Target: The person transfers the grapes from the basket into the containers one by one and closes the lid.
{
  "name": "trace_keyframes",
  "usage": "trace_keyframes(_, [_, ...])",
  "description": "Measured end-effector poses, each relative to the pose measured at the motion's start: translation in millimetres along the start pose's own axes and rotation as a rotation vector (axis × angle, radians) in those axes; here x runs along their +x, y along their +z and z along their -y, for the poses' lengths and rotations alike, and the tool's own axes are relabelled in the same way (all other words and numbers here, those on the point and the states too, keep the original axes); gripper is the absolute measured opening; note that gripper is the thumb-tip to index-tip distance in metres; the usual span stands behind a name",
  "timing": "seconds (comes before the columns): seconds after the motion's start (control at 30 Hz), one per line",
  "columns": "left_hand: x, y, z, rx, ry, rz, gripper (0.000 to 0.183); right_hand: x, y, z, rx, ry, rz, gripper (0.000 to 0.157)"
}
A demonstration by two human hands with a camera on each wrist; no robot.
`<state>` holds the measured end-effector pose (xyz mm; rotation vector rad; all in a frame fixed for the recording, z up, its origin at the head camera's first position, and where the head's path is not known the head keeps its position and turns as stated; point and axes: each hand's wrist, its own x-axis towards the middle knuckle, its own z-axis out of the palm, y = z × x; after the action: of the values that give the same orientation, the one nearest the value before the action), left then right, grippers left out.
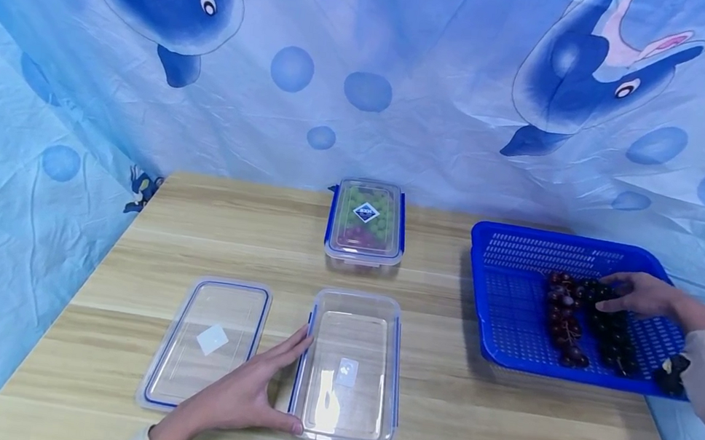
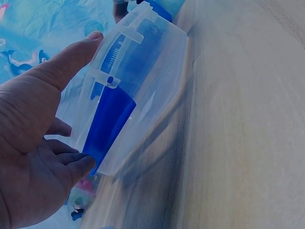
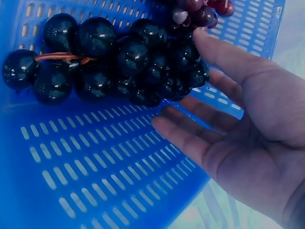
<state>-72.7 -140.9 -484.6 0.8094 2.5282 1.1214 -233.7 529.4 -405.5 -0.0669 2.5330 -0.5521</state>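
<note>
My left hand (image 1: 242,391) rests along the left side of a clear lidless plastic food container (image 1: 349,377) with blue side clips. Its thumb is at the near corner and its fingertips touch farther up the side; the left wrist view shows the hand spread beside a blue clip (image 2: 108,126). Over in the blue basket (image 1: 489,332), my right hand (image 1: 643,294) holds the far end of a bunch of black grapes (image 3: 95,62), thumb on one side and fingers on the other. A bunch of dark red grapes (image 1: 561,319) lies beside it.
A clear lid with blue seal (image 1: 204,349) lies flat left of the container. At the table's back stands a closed container (image 1: 367,222) holding green and red grapes. A blue dolphin-print cloth (image 1: 415,140) hangs behind the wooden table (image 1: 432,435).
</note>
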Motion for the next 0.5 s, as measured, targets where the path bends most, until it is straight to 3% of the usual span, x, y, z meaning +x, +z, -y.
trace_keyframes(0.2, [0.2,0.9,0.3,-0.004,-0.003,0.001,0.125,5.0,2.2,-2.0,0.040,0.017,0.025,0.083])
trace_keyframes(0.5, [0.8,2.4,1.3,-0.001,0.004,-0.003,0.126,8.9,5.0,-3.3,-0.020,-0.049,-0.042,0.057])
